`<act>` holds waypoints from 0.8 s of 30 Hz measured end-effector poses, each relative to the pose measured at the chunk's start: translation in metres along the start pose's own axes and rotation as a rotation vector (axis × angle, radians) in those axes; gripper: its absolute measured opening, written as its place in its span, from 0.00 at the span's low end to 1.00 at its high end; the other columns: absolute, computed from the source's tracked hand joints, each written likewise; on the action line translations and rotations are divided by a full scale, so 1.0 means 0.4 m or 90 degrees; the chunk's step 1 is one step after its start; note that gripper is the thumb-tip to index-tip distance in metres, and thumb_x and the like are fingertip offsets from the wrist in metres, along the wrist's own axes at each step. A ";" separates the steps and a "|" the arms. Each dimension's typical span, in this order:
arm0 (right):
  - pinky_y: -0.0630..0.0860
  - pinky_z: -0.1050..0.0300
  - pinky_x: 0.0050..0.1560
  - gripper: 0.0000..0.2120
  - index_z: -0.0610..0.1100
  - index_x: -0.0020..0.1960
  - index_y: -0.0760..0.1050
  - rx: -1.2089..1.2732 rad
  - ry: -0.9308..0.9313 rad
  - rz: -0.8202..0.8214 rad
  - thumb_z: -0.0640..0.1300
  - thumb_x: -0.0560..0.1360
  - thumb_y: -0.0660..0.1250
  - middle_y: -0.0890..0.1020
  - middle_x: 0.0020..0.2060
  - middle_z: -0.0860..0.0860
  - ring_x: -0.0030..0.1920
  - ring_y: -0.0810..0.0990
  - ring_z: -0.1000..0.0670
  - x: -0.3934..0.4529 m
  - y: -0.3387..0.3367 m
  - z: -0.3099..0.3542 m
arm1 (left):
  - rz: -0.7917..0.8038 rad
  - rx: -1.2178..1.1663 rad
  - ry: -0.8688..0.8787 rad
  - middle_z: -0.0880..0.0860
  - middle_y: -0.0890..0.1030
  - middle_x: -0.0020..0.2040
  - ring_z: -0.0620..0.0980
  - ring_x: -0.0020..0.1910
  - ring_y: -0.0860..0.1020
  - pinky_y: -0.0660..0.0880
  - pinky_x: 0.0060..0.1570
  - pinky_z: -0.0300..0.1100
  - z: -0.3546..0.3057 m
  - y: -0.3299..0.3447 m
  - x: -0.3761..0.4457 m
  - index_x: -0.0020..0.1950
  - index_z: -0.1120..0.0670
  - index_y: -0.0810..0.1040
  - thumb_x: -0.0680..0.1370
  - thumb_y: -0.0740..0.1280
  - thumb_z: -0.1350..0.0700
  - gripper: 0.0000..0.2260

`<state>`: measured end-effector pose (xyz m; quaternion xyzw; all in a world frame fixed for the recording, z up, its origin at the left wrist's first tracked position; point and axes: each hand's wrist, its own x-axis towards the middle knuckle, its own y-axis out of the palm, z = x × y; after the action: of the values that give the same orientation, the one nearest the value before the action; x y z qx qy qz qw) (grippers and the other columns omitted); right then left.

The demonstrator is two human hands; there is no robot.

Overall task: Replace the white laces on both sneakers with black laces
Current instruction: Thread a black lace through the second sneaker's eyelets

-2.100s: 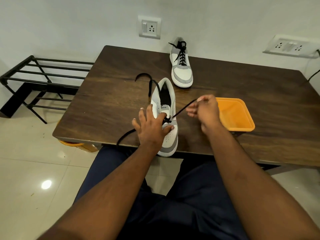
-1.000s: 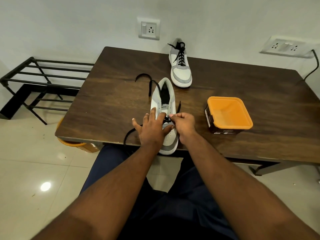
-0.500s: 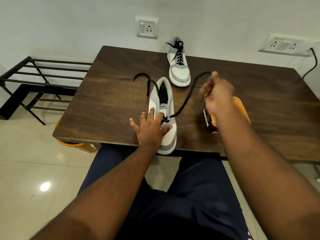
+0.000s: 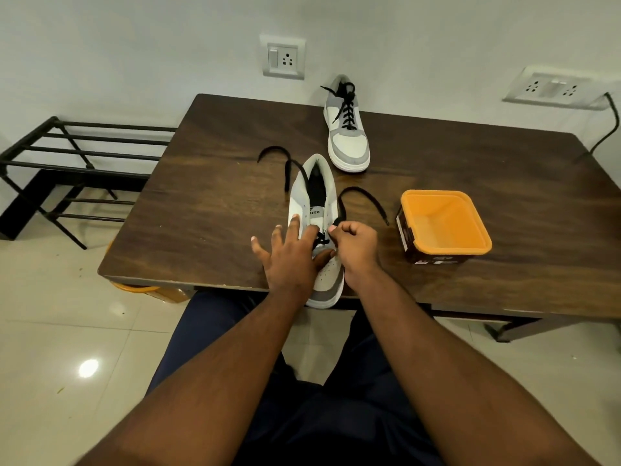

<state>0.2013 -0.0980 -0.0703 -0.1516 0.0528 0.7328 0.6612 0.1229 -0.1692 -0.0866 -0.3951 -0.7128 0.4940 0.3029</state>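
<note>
A white and grey sneaker [image 4: 311, 200] lies at the table's near edge, toe toward me, with a black lace [image 4: 364, 196] threaded through its lowest eyelets. My left hand [image 4: 290, 253] rests flat on the shoe's left side, fingers spread. My right hand [image 4: 354, 243] is curled at the shoe's right eyelets and pinches the lace there. The lace's right end loops loose on the table; its left end curls past the heel. A second sneaker [image 4: 346, 129], fully laced in black, stands at the table's far edge.
An orange tub [image 4: 443, 227] sits on the dark wooden table [image 4: 215, 210] right of my hands. A black metal rack [image 4: 67, 156] stands on the floor at left. Wall sockets and a cable are behind the table.
My right hand, which had pulled the lace up and away to the right, has come back down to the eyelets. The lace's right end now lies slack on the table.
</note>
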 end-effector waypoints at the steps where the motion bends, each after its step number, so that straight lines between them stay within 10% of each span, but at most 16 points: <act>1: 0.79 0.49 0.41 0.12 0.43 0.33 0.75 -0.029 -0.019 0.006 0.36 0.74 0.71 0.78 0.32 0.44 0.34 0.75 0.48 0.008 -0.005 0.011 | -0.002 -0.002 0.002 0.48 0.61 0.78 0.57 0.77 0.58 0.46 0.69 0.71 0.001 0.001 0.001 0.68 0.41 0.67 0.77 0.60 0.34 0.21; 12: 0.68 0.62 0.25 0.12 0.48 0.37 0.68 0.074 -0.222 -0.119 0.40 0.78 0.66 0.75 0.33 0.52 0.27 0.73 0.56 0.177 -0.232 0.432 | -0.012 -0.022 0.004 0.48 0.62 0.77 0.58 0.77 0.58 0.45 0.69 0.71 0.008 0.013 -0.001 0.65 0.41 0.69 0.76 0.60 0.33 0.21; 18: 0.73 0.58 0.31 0.10 0.46 0.57 0.73 -0.063 -0.037 0.082 0.43 0.77 0.69 0.79 0.40 0.49 0.33 0.76 0.54 0.130 -0.155 0.220 | -0.018 -0.018 -0.006 0.48 0.61 0.78 0.57 0.77 0.57 0.45 0.69 0.70 0.005 0.012 0.000 0.68 0.40 0.67 0.76 0.61 0.33 0.23; 24: 0.78 0.53 0.48 0.22 0.50 0.67 0.69 -0.392 -0.270 0.155 0.39 0.75 0.67 0.80 0.45 0.52 0.47 0.80 0.52 0.033 -0.095 -0.001 | -0.006 -0.013 -0.013 0.48 0.59 0.79 0.57 0.77 0.56 0.45 0.69 0.69 0.005 0.015 -0.002 0.73 0.39 0.62 0.76 0.59 0.33 0.27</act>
<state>0.2378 -0.0810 -0.0698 -0.1809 -0.2897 0.8023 0.4896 0.1233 -0.1697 -0.0930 -0.3899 -0.7227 0.4891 0.2941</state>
